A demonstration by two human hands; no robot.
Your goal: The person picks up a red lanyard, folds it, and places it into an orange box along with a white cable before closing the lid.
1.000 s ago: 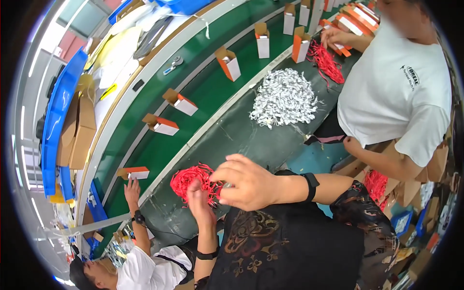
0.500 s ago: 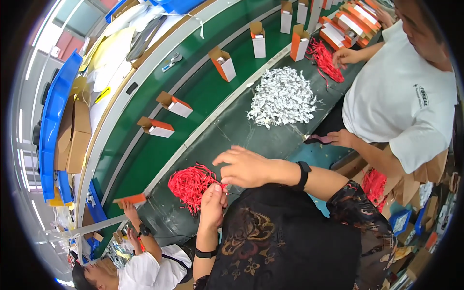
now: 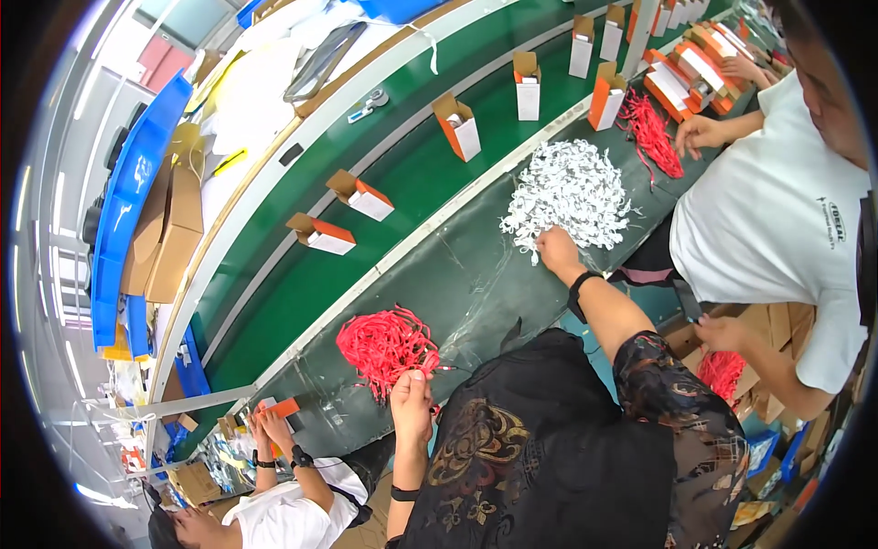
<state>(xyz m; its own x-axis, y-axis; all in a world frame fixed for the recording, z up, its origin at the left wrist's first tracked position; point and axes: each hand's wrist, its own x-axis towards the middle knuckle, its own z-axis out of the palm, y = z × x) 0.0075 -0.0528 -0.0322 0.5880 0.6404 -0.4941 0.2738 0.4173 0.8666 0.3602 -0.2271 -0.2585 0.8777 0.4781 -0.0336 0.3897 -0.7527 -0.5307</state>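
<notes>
My left hand (image 3: pixel 413 403) is closed in a pinch on a thin red cord (image 3: pixel 433 369) at the near right edge of a tangled heap of red cords (image 3: pixel 382 346). The heap lies on the dark worktop in front of me. Farther right, my right hand (image 3: pixel 560 252) reaches to the near edge of a large pile of small white looped pieces (image 3: pixel 574 190). Its fingers are bent and drawn together, touching the pile. Whether a piece is between its fingertips is hidden.
Open orange-and-white boxes (image 3: pixel 457 128) stand spaced along the green conveyor (image 3: pixel 402 206) beyond the worktop. At right, a co-worker in a white shirt (image 3: pixel 759 206) stands by another red heap (image 3: pixel 651 137) and stacked boxes. A second co-worker (image 3: pixel 297 494) handles a box at lower left.
My right hand has left the red cord beside my left hand and moved right to the white pile. My left hand keeps its pinch. The lower-left co-worker now has both hands at the box.
</notes>
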